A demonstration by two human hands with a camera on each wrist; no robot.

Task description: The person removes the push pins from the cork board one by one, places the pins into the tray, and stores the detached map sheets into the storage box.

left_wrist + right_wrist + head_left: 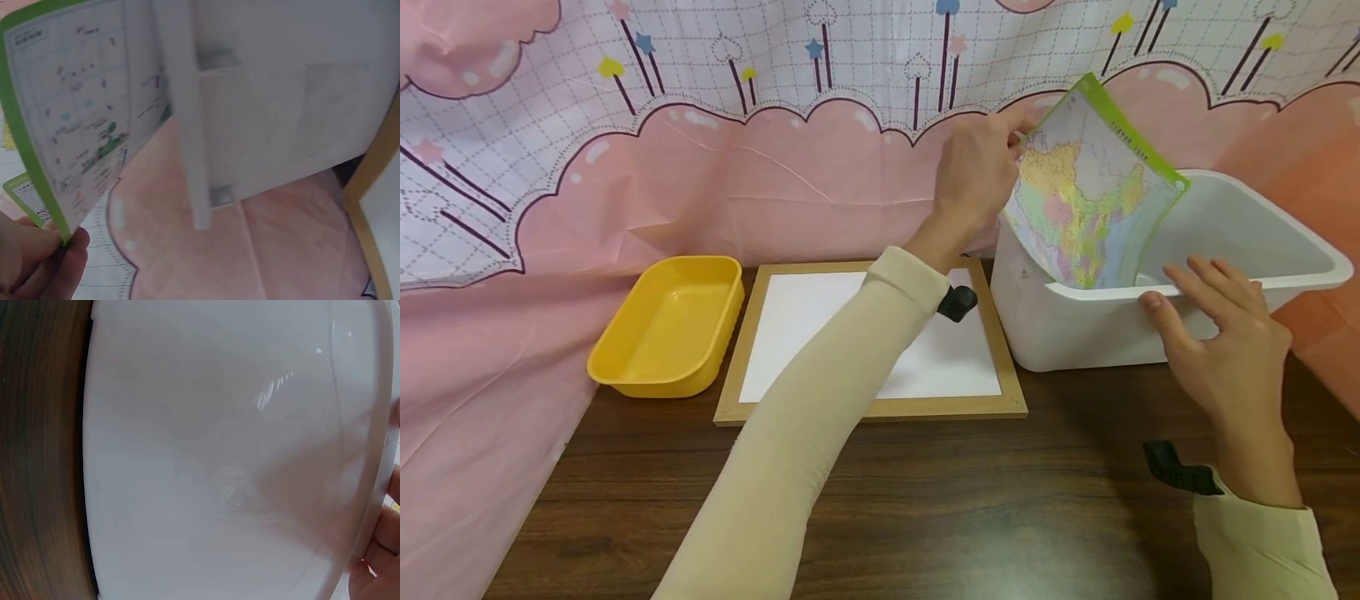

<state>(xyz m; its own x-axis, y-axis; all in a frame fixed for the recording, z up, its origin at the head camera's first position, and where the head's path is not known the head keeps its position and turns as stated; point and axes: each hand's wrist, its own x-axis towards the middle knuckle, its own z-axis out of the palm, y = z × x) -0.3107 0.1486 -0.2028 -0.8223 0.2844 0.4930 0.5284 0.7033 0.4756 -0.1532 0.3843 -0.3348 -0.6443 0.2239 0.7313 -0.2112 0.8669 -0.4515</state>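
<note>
My left hand (pixel 979 167) pinches the left edge of a thin map sheet (pixel 1078 200) with a bright green top border. The sheet slants above the white plastic bin (pixel 1105 329), its lower part inside the rim. In the left wrist view, my thumb and fingers (pixel 47 256) grip a green-edged corner, and the sheet's printed face (pixel 75 106) shows small pictures and text. My right hand (pixel 1232 342) touches the bin's front rim, fingers extended over it and thumb apart. In the right wrist view, the fingertips (pixel 384 537) lie at the rim.
Left of the bin, a wood-framed whiteboard (pixel 940 367) lies on the dark wooden table (pixel 970 508), partly covered by my left arm. A yellow plastic tray (pixel 662 333) sits further left. A pink patterned cloth (pixel 700 192) hangs behind everything.
</note>
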